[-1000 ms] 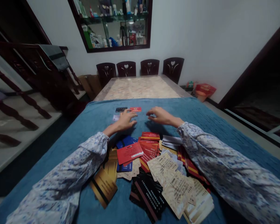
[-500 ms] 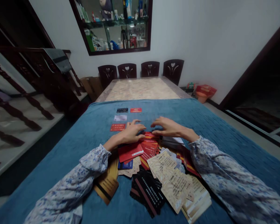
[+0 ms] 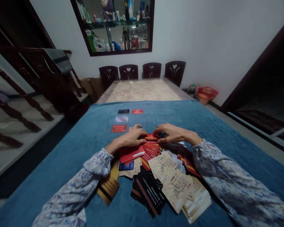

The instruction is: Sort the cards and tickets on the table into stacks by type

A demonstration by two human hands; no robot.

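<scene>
Near the top of a loose pile, my left hand (image 3: 132,136) curls its fingers and thumb against the left end of some red cards (image 3: 151,136). My right hand (image 3: 172,133) is bent in the same way at their right end. Other red cards with yellow stripes (image 3: 150,151) fan out below. A plain red card (image 3: 132,155) lies under my left wrist, with a blue card (image 3: 127,165) beside it. Black cards (image 3: 148,193), cream printed cards (image 3: 171,178) and gold cards (image 3: 108,189) spread toward me. White cards lie partly hidden under my right hand.
Ahead on the blue cloth (image 3: 68,154) are a black card (image 3: 123,111), a red card (image 3: 137,111), a whitish card (image 3: 121,119) and an orange-red card (image 3: 119,128). Beyond the cloth shows the bare marble-like tabletop (image 3: 144,90). Several dark chairs (image 3: 151,70) stand at the far end.
Both hands have come down onto the red cards, and their spread fingers have curled in at the two ends. The cards laid out ahead stay in place.
</scene>
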